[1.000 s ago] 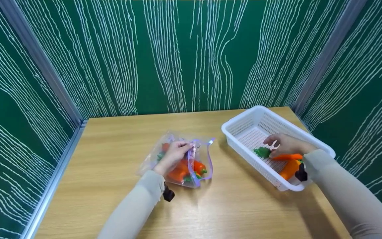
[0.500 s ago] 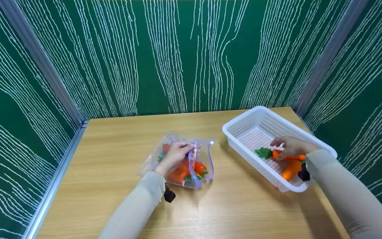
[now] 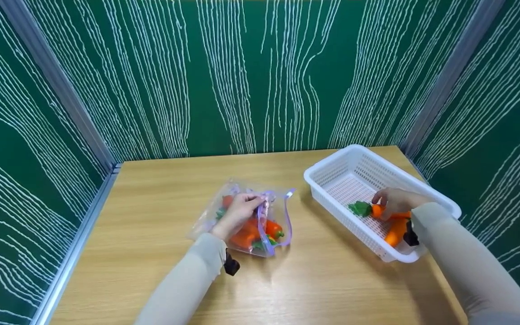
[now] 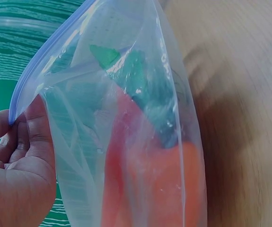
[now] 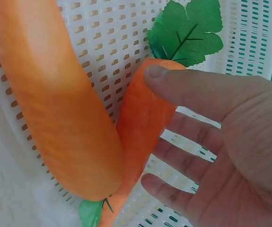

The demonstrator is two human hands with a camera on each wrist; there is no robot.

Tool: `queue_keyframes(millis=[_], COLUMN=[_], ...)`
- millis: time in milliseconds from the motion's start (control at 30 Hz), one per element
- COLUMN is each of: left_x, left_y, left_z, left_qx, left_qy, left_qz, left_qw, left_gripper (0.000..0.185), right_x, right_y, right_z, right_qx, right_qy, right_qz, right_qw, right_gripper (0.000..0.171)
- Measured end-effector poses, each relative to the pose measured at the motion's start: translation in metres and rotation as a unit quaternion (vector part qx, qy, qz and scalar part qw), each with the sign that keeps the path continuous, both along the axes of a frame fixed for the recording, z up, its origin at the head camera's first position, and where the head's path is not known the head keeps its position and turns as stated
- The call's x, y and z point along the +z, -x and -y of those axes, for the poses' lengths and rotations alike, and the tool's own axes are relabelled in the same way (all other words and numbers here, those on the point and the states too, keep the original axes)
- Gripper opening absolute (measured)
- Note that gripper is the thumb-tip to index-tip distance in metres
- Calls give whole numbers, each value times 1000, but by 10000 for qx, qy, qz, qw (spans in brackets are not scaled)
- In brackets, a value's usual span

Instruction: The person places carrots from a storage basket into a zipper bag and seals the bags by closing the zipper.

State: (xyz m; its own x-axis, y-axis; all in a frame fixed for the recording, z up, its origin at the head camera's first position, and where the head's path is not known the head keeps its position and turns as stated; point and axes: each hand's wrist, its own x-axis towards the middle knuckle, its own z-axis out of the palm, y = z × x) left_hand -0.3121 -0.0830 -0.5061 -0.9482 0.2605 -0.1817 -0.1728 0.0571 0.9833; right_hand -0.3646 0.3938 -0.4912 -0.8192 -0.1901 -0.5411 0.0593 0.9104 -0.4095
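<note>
My left hand (image 3: 237, 212) pinches the zip edge of a clear plastic zip bag (image 4: 79, 189) with a purple closure. Through the film show orange and red toy vegetables with green tops, among them a small orange-red pepper (image 3: 273, 229). Inside the white basket, my right hand (image 5: 240, 137) grips a toy carrot (image 5: 143, 109) near its leafy end. The thumb lies across the carrot's top, and the other fingers curl along its far side. A green leaf (image 5: 192, 38) spreads from that end. Beside the carrot lies a thick, long orange toy vegetable (image 5: 60, 104) with a small green stem.
The white perforated basket (image 3: 341, 221) stands at the right of the wooden table (image 3: 151, 194), its walls rising around my right hand. Green panels (image 3: 151, 90) with white wavy lines enclose the table at the back and sides, joined by grey metal posts (image 3: 443, 76).
My right hand has come down from hovering over the carrot and its fingers have closed around the leafy end. My left hand keeps its pinch on the bag.
</note>
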Motion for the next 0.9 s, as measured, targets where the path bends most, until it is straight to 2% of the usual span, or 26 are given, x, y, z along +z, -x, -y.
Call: queue_keyframes(millis=[67,267,433,633,900], left_x=[-1,-1,0,-1,0], left_y=[0,1,1,2,0], left_z=[-1,-4,-2,-1,1], left_qx=[16,40,-10,-64,-49], left_qy=[-26,-122,-95,-283,-218], left_qz=[-85,-246,-124,-39,-127], left_qw=[10000,9996,9999,9996,9997], left_gripper=[31,31,32,31,33], right_x=[-3,-7,-6,-3,1], right_y=[2,6,3,11,13], right_z=[-1,-4,-2,4,11], right_qx=[-2,425,311,316,461], right_qy=[-59,-184,-86,-16,349], right_qz=[28,-20,-26,-383,-963], right_qw=[10000,9989,9995,9988,9937], right_gripper=[69,58,56,50,41])
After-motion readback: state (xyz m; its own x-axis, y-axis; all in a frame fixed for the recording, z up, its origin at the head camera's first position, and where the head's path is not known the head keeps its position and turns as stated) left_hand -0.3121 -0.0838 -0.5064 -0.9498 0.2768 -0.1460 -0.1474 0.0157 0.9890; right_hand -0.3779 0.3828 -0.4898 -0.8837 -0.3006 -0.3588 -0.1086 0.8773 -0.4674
